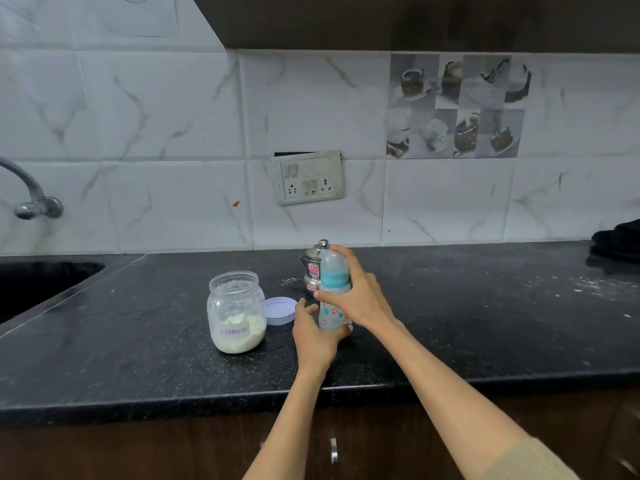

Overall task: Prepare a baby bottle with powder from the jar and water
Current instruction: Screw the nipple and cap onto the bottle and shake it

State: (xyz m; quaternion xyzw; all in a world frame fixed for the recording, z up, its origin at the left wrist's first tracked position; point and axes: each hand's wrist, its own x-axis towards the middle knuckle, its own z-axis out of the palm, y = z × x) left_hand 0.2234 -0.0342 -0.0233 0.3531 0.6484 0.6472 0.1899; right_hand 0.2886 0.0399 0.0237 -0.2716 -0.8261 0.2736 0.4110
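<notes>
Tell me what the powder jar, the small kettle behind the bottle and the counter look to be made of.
Powder jar: clear glass or hard plastic, see-through with a faint sheen; the picture leaves open which. Kettle: polished metal, probably stainless steel, with mirror-like highlights on its lid and knob. Counter: dark speckled stone, likely polished granite, with a soft gloss and fine light flecks.

Both hands grip the upright baby bottle, left hand low, right hand high, beside the open powder jar.
</notes>
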